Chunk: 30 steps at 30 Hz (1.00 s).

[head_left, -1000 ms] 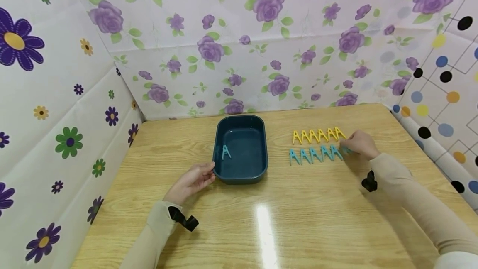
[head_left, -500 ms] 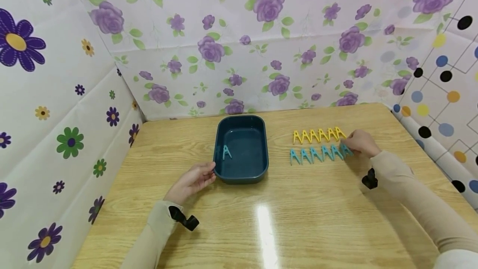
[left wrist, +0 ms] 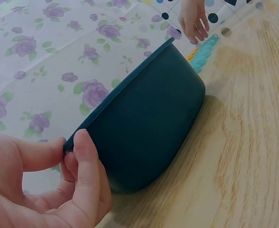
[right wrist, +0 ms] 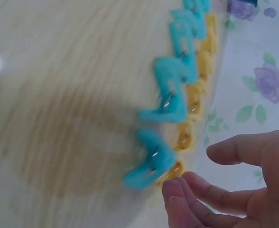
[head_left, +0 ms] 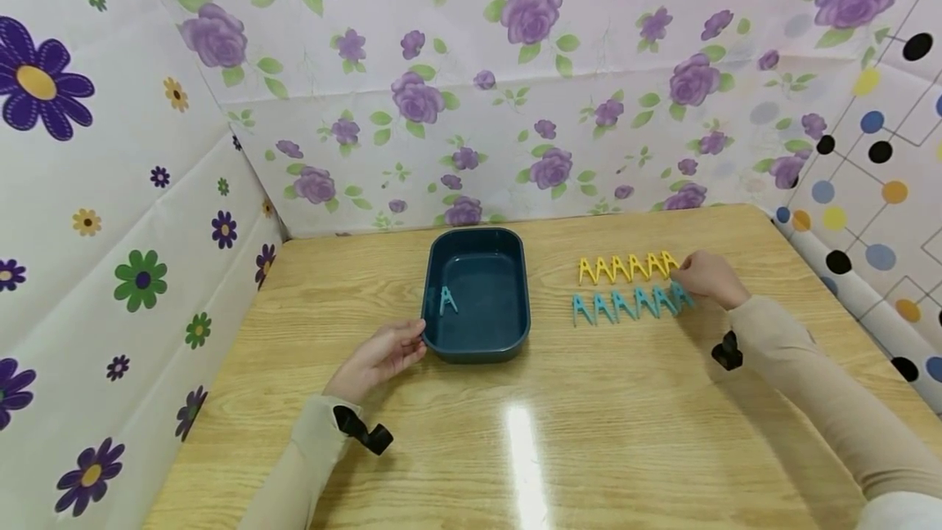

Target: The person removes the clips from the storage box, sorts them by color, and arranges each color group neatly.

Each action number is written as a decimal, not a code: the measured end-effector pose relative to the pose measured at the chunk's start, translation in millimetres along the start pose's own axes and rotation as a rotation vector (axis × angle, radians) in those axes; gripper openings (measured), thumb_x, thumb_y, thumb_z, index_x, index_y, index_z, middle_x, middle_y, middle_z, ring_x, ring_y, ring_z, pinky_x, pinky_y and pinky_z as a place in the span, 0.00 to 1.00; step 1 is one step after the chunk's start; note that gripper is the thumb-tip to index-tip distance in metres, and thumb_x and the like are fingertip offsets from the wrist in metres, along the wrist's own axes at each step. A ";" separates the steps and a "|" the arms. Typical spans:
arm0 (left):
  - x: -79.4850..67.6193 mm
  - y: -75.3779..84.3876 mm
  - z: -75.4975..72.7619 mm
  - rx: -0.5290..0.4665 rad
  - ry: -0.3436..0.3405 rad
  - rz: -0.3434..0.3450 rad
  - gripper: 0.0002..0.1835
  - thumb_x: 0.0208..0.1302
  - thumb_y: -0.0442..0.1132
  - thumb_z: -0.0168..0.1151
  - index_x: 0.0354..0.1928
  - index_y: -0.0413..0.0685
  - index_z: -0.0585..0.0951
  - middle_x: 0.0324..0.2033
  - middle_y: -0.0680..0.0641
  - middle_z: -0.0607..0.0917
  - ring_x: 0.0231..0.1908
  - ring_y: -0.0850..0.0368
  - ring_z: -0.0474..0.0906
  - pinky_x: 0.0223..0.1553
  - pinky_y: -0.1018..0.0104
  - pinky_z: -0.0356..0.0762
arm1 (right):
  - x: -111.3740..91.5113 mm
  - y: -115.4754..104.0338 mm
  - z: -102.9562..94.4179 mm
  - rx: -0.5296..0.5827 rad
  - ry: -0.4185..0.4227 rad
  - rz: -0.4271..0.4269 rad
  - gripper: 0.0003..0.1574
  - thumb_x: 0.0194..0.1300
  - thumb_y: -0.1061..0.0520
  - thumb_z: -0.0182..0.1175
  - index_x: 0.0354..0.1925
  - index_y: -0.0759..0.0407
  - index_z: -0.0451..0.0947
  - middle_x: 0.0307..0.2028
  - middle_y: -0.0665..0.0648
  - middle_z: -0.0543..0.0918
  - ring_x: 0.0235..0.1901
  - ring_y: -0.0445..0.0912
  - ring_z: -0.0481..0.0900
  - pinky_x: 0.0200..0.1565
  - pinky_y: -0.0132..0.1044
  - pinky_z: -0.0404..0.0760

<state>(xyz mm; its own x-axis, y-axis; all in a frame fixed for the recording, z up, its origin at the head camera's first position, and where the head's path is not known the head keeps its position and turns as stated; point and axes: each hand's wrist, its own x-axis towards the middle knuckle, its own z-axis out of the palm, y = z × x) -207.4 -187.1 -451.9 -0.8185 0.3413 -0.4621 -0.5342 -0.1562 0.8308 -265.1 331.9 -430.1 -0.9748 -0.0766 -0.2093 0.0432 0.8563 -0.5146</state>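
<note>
My left hand pinches the rim of a dark teal plastic tub at its near left corner. The left wrist view shows the thumb and fingers on either side of that rim. One blue clothespin sits inside the tub. To the right stand a row of several blue clothespins and, behind it, a row of several yellow clothespins. My right hand is at the right end of both rows. In the right wrist view its thumb and fingers are apart, beside the end blue clothespin, with nothing visible between them.
A wooden table carries everything. Floral sheeting hangs along its back edge, with patterned sheets at the left and right sides. A bright light reflection lies on the tabletop near the front.
My right hand has released the end blue clothespin, which now stands in line with its row. The hand has shifted slightly back toward the yellow row. The left hand keeps its place.
</note>
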 end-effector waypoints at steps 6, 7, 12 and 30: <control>-1.1 0.1 0.9 -0.013 -0.002 -0.002 0.10 0.66 0.37 0.52 0.46 0.40 0.71 0.30 0.52 0.77 0.34 0.61 0.75 0.39 0.73 0.77 | 1.7 -20.0 2.2 -0.031 0.044 -0.038 0.21 0.66 0.51 0.48 0.33 0.69 0.75 0.22 0.62 0.77 0.17 0.45 0.67 0.23 0.36 0.69; -1.3 0.3 1.1 -0.017 -0.006 -0.002 0.10 0.66 0.37 0.52 0.46 0.40 0.71 0.30 0.52 0.77 0.34 0.61 0.75 0.39 0.73 0.77 | 2.1 -23.0 2.6 -0.034 0.049 -0.041 0.22 0.67 0.50 0.48 0.39 0.70 0.75 0.28 0.65 0.80 0.20 0.45 0.70 0.25 0.36 0.71; -0.6 0.2 1.3 -0.030 0.000 -0.005 0.07 0.66 0.37 0.52 0.43 0.42 0.72 0.30 0.51 0.77 0.33 0.61 0.75 0.39 0.73 0.77 | 2.6 -35.4 3.5 -0.007 0.047 -0.056 0.24 0.67 0.50 0.48 0.46 0.71 0.73 0.36 0.68 0.81 0.26 0.51 0.77 0.26 0.36 0.72; -2.0 1.5 2.6 -0.050 0.026 -0.011 0.07 0.66 0.37 0.53 0.42 0.42 0.73 0.30 0.51 0.77 0.33 0.60 0.75 0.38 0.73 0.78 | 13.0 -83.8 25.3 0.105 0.074 -0.141 0.22 0.68 0.50 0.46 0.51 0.63 0.75 0.45 0.68 0.79 0.39 0.57 0.80 0.33 0.40 0.79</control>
<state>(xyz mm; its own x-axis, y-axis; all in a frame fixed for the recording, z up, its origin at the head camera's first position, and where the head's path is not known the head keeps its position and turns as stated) -206.0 -185.7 -448.9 -0.8173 0.3195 -0.4795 -0.5526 -0.1988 0.8094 -275.9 246.2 -410.7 -0.9861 -0.1507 -0.0695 -0.0758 0.7816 -0.6192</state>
